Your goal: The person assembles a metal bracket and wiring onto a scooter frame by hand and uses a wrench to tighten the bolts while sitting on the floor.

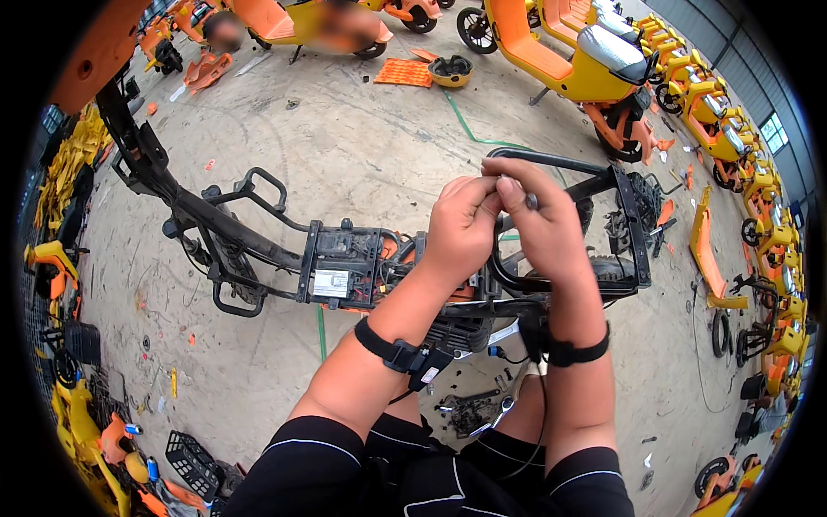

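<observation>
Black sleeves (293, 461) nearest; left hand (463, 222), right hand (549, 234) meet over scooter frame (250, 239), fingers (514, 196) pinching small dark piece (531, 202) (mostly hidden).

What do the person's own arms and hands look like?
The left hand and right hand are gloveless. Short black sleeves have pale piping. Black straps circle both forearms; the left one shows a buckle, beside it a black box with a white label.
</observation>
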Action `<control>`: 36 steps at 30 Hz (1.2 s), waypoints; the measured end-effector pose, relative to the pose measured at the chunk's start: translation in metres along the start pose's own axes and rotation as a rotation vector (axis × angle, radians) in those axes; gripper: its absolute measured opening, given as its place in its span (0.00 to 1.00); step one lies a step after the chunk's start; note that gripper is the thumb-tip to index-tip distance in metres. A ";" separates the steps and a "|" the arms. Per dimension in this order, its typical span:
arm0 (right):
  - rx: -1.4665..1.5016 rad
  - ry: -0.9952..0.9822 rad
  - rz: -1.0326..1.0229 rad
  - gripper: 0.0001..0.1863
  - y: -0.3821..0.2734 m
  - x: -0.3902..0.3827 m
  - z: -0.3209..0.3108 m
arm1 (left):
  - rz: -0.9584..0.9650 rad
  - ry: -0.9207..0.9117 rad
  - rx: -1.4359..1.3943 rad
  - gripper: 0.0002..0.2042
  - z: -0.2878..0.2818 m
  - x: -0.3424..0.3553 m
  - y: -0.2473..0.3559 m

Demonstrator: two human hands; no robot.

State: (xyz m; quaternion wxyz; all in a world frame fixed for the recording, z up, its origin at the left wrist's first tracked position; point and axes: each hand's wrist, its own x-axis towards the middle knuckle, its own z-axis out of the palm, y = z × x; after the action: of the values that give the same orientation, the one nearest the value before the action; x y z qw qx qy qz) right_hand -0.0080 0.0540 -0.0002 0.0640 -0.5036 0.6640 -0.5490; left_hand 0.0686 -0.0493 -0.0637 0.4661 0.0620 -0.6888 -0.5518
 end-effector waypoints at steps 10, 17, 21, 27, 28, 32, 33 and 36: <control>0.317 -0.158 0.152 0.09 0.006 0.015 -0.014 | -0.042 -0.220 -0.169 0.09 -0.014 0.010 -0.008; 0.307 0.024 0.277 0.09 -0.013 0.009 0.005 | -0.198 -0.343 -0.385 0.10 -0.023 0.014 -0.018; 0.198 0.176 0.257 0.09 -0.015 0.003 0.016 | -0.242 -0.384 -0.528 0.10 -0.025 0.020 -0.009; 0.050 0.369 0.301 0.09 -0.024 -0.001 0.037 | -0.333 -0.488 -0.692 0.12 -0.031 0.029 -0.014; 0.056 0.363 0.297 0.09 -0.025 -0.001 0.036 | -0.332 -0.484 -0.675 0.12 -0.031 0.029 -0.015; 0.072 0.257 0.246 0.10 -0.018 -0.002 0.028 | -0.297 -0.428 -0.513 0.12 -0.032 0.022 -0.011; 0.094 0.203 0.210 0.10 -0.014 0.000 0.022 | -0.280 -0.400 -0.447 0.12 -0.034 0.019 -0.007; 0.202 0.047 0.151 0.11 -0.004 0.003 0.005 | -0.122 -0.259 -0.102 0.13 -0.029 0.010 -0.001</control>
State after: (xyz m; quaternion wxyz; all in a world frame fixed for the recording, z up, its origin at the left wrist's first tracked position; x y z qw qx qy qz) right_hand -0.0042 0.0490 0.0026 0.1398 -0.4301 0.6426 -0.6185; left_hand 0.0830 -0.0757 -0.0596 0.3414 0.0081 -0.7093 -0.6166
